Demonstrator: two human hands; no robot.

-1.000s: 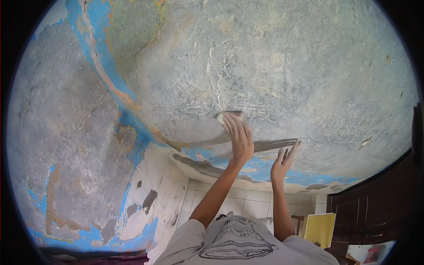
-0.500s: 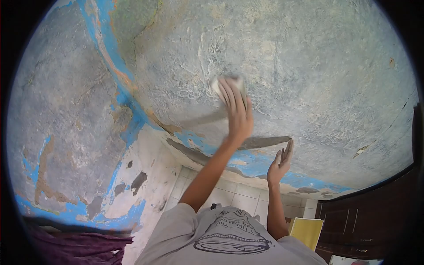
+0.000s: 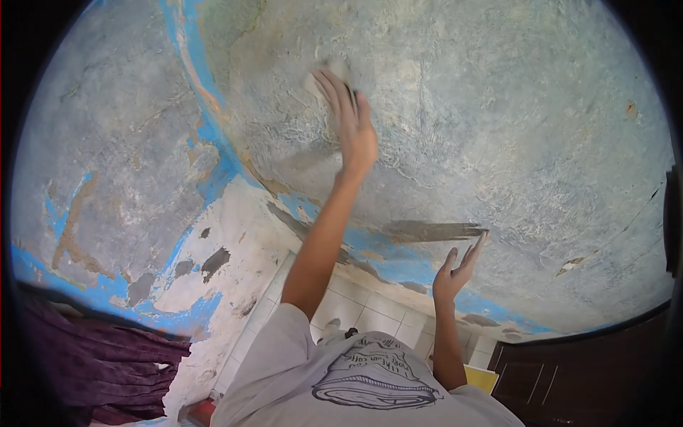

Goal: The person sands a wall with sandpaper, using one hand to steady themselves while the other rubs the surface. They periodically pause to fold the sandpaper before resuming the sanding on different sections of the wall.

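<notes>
Up on the rough grey wall (image 3: 455, 121), my left hand (image 3: 351, 124) presses a pale, flat pad (image 3: 313, 85) against the surface, fingers stretched over it. Blur and the fingers hide most of the pad, and I cannot tell whether it is folded sandpaper or a sponge. Lower and to the right, my right hand (image 3: 457, 272) has its fingers apart and dusty, with fingertips at the wall and nothing held. Its shadow stretches left along the plaster.
Blue paint strips (image 3: 231, 167) run along the wall's corner and lower edge. A purple curtain (image 3: 107, 363) hangs at lower left. Dark cabinets (image 3: 562, 373) stand at lower right near a yellow panel (image 3: 482, 379). White floor tiles (image 3: 348, 299) show below.
My left hand has moved up and left over the wall with the pad. My right hand is slightly lower, its fingers more spread. The view has shifted a little.
</notes>
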